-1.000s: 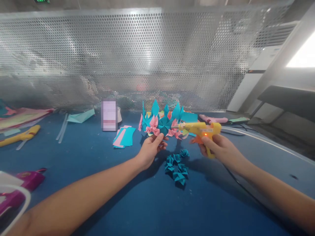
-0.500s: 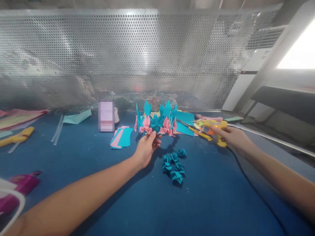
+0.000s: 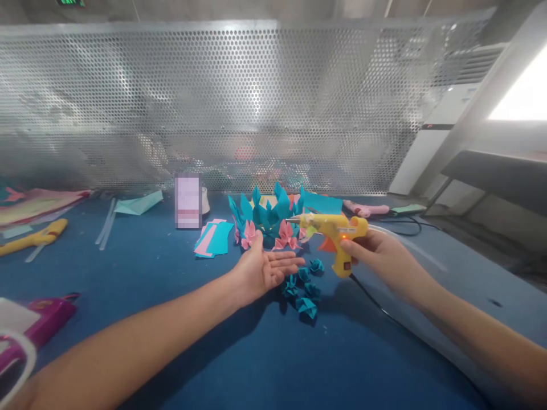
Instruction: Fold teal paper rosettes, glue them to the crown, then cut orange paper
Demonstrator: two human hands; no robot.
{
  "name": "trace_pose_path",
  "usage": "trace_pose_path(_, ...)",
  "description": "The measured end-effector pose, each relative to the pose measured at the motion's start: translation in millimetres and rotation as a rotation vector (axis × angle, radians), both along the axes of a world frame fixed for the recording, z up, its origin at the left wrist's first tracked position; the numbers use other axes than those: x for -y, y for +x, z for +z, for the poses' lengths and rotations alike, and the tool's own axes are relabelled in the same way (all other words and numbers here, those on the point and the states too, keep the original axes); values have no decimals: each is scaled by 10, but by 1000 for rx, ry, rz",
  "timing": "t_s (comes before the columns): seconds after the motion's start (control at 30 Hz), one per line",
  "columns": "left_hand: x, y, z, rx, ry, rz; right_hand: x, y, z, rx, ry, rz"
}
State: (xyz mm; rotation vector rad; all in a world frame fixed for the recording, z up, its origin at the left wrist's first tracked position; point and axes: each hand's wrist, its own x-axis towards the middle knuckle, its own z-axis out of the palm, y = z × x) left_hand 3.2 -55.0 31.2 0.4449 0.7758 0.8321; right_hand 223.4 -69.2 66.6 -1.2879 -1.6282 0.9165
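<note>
Perforated metal panel (image 3: 192, 102) spans the far side, beyond a blue table (image 3: 239, 364) strewn with paper. At the table's far middle stands a ring of folded teal and pink paper (image 3: 277, 209), its points upward. Before it the left hand (image 3: 258, 272) lies palm up, fingers open and stretched to the right, thumb at the ring's near left edge; whether it presses on the paper, I cannot tell. The right hand (image 3: 372, 250) has its fingers closed around a yellow glue gun (image 3: 337, 229), whose tip points left at the ring; contact there is unclear. With no firm hold visible on the ring, a nudge from that tip could skew it or bend a petal. A snag on the black cord (image 3: 397, 322) could jerk the aim. Lowering the left fingers might crush the small teal folded pieces (image 3: 306, 307) just beside them. An orange light (image 3: 344, 237) on the gun suggests heat, so dripping glue could burn those bare fingers.
</note>
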Motion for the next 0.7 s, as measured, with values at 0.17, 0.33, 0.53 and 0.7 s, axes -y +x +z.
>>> trace_pose_path(0.17, 236, 121, 149, 53, 125, 109, 166, -146, 47, -29, 5, 66)
trace_pose_path(0.33, 473, 219, 150, 56, 453, -41, 318, -328, 46, -83, 5, 179)
trace_pose_path(0.53, 490, 229, 80, 9, 562, 79, 421, -362, 113, 106, 83, 304)
trace_pose_path(0.7, 480, 211, 84, -5, 526, 169, 615, -181, 315, 645, 566, 177)
